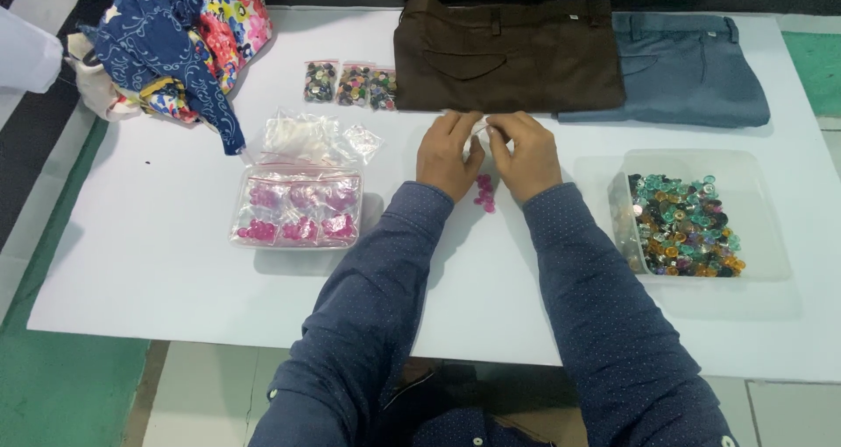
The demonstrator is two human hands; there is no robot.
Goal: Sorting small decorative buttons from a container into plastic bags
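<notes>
Holding: a small clear plastic bag (481,128), hard to make out, pinched between the fingertips of both my hands
Left hand: my left hand (448,155) lies palm down on the white table (158,237), fingers curled in to nip the left end of the bag
Right hand: my right hand (524,155) mirrors it, thumb and fingers closed on the right end, touching the left hand
Pink buttons: a small heap of pink buttons (484,192) lies loose on the table just near of my hands, between my wrists
Left side: a clear bag of pink button packets (298,209), with empty clear bags (311,138) just beyond it
Right side: a clear tub of mixed coloured buttons (688,224)
Far edge: folded brown trousers (506,55) just beyond my fingertips, blue trousers (688,70) beside them
</notes>
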